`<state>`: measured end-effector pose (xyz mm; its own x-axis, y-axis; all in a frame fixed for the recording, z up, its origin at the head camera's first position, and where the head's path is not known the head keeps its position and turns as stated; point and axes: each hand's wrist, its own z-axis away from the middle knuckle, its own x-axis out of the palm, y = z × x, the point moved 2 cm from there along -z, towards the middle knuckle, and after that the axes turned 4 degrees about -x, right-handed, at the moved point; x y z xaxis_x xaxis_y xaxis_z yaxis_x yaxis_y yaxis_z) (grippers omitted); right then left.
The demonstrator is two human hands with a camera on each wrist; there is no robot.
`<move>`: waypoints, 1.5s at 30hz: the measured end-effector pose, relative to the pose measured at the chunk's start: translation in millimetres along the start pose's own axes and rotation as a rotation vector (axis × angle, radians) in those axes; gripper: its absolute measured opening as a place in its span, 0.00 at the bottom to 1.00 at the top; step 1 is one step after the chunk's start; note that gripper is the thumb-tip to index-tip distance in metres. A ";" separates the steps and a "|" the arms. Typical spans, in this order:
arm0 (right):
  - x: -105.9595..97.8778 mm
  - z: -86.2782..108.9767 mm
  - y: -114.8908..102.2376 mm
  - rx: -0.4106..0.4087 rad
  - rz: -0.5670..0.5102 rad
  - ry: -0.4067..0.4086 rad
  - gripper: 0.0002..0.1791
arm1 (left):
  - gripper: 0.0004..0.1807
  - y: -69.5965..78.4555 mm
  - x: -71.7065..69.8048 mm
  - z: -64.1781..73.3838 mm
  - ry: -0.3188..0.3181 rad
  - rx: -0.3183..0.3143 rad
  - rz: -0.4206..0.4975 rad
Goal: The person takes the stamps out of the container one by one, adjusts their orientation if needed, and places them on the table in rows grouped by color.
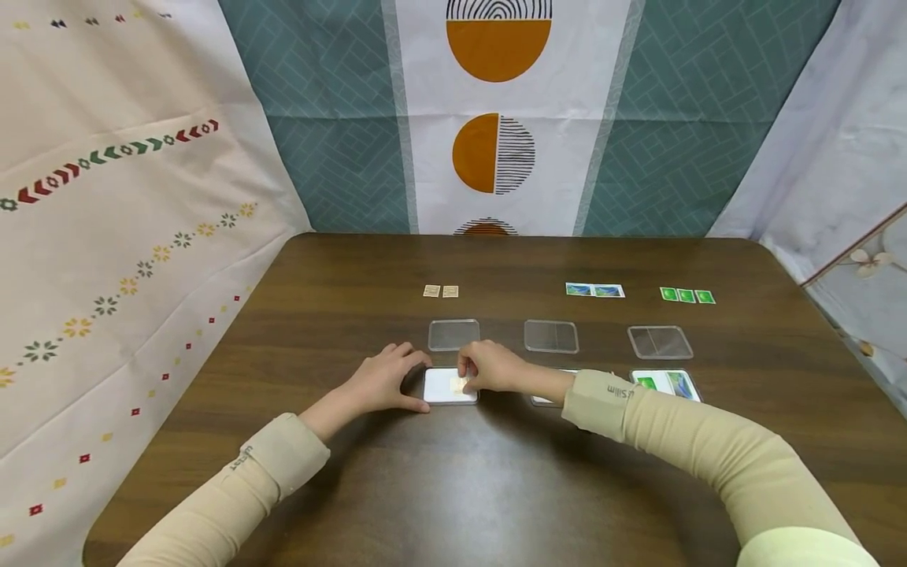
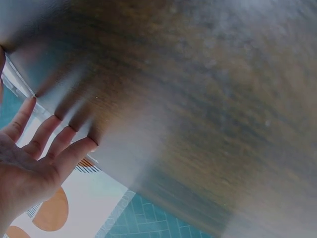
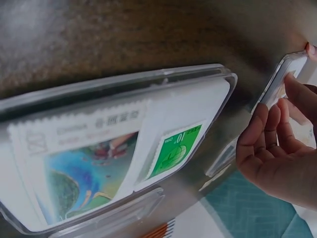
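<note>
A white card in a clear, shallow plastic case (image 1: 441, 394) lies on the table before both hands. On its right part sits a small tan stamp (image 1: 457, 385), pinched between thumb and fingertips of my right hand (image 1: 496, 368). The right wrist view shows that hand (image 3: 277, 158) bent over the case, the stamp partly covered. My left hand (image 1: 386, 382) rests at the case's left edge, thumb near the front corner and fingers near the back one. Its fingers look fairly straight in the left wrist view, fingertips (image 2: 94, 143) down on the table.
Three clear lids (image 1: 453, 335) lie in a row behind. Farther back are two tan stamps (image 1: 441, 291), two blue stamps (image 1: 594, 290) and three green stamps (image 1: 686, 296). A case with green and blue stamps (image 1: 666, 383) lies right; another case (image 1: 544, 400) is half under the right forearm.
</note>
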<state>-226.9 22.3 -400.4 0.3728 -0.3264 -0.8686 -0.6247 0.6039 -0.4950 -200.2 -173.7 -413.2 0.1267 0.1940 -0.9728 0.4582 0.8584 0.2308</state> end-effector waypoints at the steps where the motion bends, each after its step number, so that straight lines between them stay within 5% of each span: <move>1: -0.1 -0.1 0.5 0.000 -0.014 0.002 0.12 | 0.36 0.2 0.5 -0.2 -0.003 -0.002 0.003; 30: 3.7 1.0 -1.7 -0.027 -0.162 0.080 0.08 | 0.36 -0.5 1.9 -0.8 -0.003 -0.005 0.005; 45: -10.7 3.8 3.7 0.012 -0.250 0.040 0.05 | 0.36 0.7 -0.7 -1.2 -0.011 -0.004 0.009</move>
<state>-230.7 30.8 -392.8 0.4869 -0.4956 -0.7192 -0.5078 0.5094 -0.6947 -201.0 -172.6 -412.4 0.1406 0.1962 -0.9704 0.4537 0.8584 0.2393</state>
